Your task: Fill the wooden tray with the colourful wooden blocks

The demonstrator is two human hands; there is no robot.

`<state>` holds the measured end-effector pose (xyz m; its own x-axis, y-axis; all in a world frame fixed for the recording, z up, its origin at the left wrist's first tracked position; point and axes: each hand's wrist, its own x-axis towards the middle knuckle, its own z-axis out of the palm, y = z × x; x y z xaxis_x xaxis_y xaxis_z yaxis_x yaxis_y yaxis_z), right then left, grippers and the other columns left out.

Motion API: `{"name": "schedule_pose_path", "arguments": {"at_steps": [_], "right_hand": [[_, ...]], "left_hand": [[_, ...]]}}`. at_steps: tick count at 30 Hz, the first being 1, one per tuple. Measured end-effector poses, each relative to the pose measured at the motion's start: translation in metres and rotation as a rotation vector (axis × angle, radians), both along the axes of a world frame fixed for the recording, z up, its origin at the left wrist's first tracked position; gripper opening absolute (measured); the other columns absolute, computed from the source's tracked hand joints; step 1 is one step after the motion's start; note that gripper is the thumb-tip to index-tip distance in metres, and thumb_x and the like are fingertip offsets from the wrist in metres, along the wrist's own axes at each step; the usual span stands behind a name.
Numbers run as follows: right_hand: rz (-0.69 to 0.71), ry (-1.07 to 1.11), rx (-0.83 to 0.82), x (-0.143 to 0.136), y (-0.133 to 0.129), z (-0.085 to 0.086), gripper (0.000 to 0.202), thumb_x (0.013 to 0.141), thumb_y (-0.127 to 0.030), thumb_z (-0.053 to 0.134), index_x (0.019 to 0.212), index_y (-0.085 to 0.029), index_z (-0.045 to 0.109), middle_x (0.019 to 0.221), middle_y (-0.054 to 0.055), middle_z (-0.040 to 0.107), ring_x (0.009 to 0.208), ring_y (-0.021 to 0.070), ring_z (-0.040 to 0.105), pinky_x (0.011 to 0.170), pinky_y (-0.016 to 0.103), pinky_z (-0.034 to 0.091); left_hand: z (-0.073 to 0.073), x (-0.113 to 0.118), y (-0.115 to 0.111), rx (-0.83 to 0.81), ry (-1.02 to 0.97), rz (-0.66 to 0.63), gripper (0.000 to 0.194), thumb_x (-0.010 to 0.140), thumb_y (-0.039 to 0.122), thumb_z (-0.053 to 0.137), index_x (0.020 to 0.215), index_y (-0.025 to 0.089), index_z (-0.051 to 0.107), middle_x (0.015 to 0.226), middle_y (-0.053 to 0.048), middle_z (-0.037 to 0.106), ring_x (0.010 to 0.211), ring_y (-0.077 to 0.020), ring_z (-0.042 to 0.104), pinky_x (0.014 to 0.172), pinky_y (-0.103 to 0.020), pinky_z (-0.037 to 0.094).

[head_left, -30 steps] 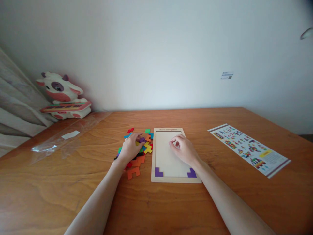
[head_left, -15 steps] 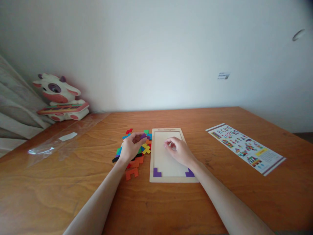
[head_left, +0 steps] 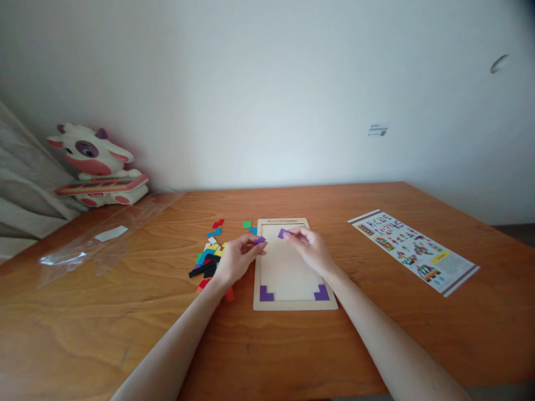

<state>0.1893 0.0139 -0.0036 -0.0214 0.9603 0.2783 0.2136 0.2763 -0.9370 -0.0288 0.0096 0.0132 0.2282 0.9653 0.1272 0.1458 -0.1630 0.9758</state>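
Observation:
My left hand (head_left: pixel 239 257) pinches a purple puzzle piece (head_left: pixel 259 240) over the left edge of a pale wooden puzzle board (head_left: pixel 295 306). Above the board's upper part, my right hand (head_left: pixel 310 248) grips another purple puzzle piece (head_left: pixel 283 233) between thumb and fingers. Two purple pieces lie inside the frame: one in the lower left corner (head_left: pixel 266 294) and one in the lower right corner (head_left: pixel 321 293). A heap of coloured puzzle pieces (head_left: pixel 203 270), red, black, blue, yellow and orange among them, is partly hidden behind my left hand and forearm.
A printed pattern sheet (head_left: pixel 412 250) lies on the wooden table (head_left: pixel 271 356) at the right. At the back left sits a toy cow with a keyboard (head_left: pixel 98 167), and in front of it a clear plastic bag (head_left: pixel 83 248). A green piece (head_left: pixel 247 224) rests beside the board.
My left hand has moved right from the heap to the board's edge with a purple piece. My right hand, which showed no piece before, now holds a purple piece.

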Motion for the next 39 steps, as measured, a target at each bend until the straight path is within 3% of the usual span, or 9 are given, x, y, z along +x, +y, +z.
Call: {"name": "schedule_pose_path", "arguments": {"at_steps": [5,9,12,15,19,23,28,35,39], "right_hand": [[-0.330,-0.078,0.051,0.027,0.015,-0.010,0.036,0.078,-0.054,0.068,0.085,-0.019,0.061,0.087,0.011,0.075,0.074,0.0230,0.069,0.072,0.035,0.052],[-0.398,-0.243,0.181,0.036,0.016,-0.009,0.032,0.085,-0.047,0.061,0.094,-0.018,0.069,0.091,0.009,0.075,0.069,0.0192,0.066,0.070,0.032,0.051],[-0.399,-0.488,0.285,0.040,0.015,-0.009,0.026,0.090,-0.035,0.056,0.096,-0.019,0.075,0.085,0.007,0.071,0.072,0.0187,0.064,0.071,0.031,0.049],[-0.373,-0.733,0.281,0.041,0.016,-0.011,0.025,0.093,-0.025,0.054,0.101,-0.020,0.077,0.085,0.007,0.066,0.074,0.0191,0.062,0.072,0.031,0.049],[-0.297,-0.956,0.235,0.036,0.013,-0.010,0.025,0.094,-0.023,0.053,0.099,-0.016,0.077,0.094,0.011,0.065,0.088,0.0240,0.063,0.083,0.035,0.050],[-0.252,-0.985,0.283,0.030,0.007,-0.001,0.031,0.094,-0.025,0.053,0.118,-0.014,0.069,0.113,0.015,0.067,0.106,0.0281,0.061,0.096,0.040,0.048],[-0.031,-0.985,0.310,0.025,0.003,0.004,0.031,0.099,-0.025,0.046,0.123,-0.018,0.064,0.127,0.010,0.069,0.119,0.0238,0.060,0.104,0.040,0.041],[-0.173,-1.077,0.079,0.025,0.005,-0.008,0.046,0.102,-0.034,0.037,0.143,-0.014,0.045,0.147,0.018,0.052,0.140,0.0311,0.042,0.113,0.060,0.021],[-0.230,-1.042,0.001,0.027,0.006,-0.014,0.052,0.100,-0.038,0.038,0.147,-0.014,0.039,0.155,0.017,0.042,0.143,0.0311,0.037,0.113,0.058,0.025]], "left_hand": [[-0.006,0.000,-0.001,0.048,0.053,-0.046,0.050,0.081,0.044,0.072,0.121,0.017,0.058,0.077,0.000,0.070,0.067,-0.0173,0.071,0.068,-0.029,0.058],[-0.007,0.000,-0.003,0.245,0.260,-0.038,0.031,0.090,0.042,0.061,0.111,0.019,0.066,0.094,-0.005,0.074,0.082,-0.0179,0.070,0.081,-0.031,0.057],[-0.005,-0.001,-0.005,0.342,0.408,-0.047,0.031,0.094,0.037,0.055,0.117,0.021,0.068,0.106,-0.006,0.075,0.090,-0.0180,0.068,0.088,-0.032,0.054],[-0.002,0.000,-0.007,0.324,0.434,-0.060,0.037,0.094,0.036,0.053,0.126,0.019,0.063,0.093,-0.005,0.074,0.079,-0.0167,0.067,0.078,-0.028,0.054],[-0.001,0.001,-0.008,0.318,0.449,-0.063,0.031,0.094,0.035,0.054,0.119,0.019,0.064,0.083,-0.003,0.071,0.074,-0.0154,0.065,0.071,-0.025,0.053],[-0.004,0.000,-0.009,0.344,0.539,-0.087,0.027,0.093,0.032,0.054,0.115,0.020,0.065,0.083,-0.003,0.069,0.070,-0.0145,0.063,0.066,-0.024,0.050],[-0.006,-0.001,-0.009,0.391,0.601,-0.129,0.026,0.094,0.030,0.054,0.115,0.020,0.066,0.085,-0.003,0.069,0.072,-0.0153,0.063,0.069,-0.026,0.050],[-0.005,0.000,-0.010,0.473,0.647,-0.154,0.025,0.095,0.027,0.053,0.115,0.020,0.066,0.097,-0.006,0.071,0.078,-0.0165,0.064,0.077,-0.029,0.051],[-0.006,0.000,-0.009,0.400,0.617,-0.156,0.025,0.093,0.025,0.054,0.114,0.019,0.066,0.091,-0.004,0.070,0.069,-0.0142,0.062,0.069,-0.026,0.051]]}}
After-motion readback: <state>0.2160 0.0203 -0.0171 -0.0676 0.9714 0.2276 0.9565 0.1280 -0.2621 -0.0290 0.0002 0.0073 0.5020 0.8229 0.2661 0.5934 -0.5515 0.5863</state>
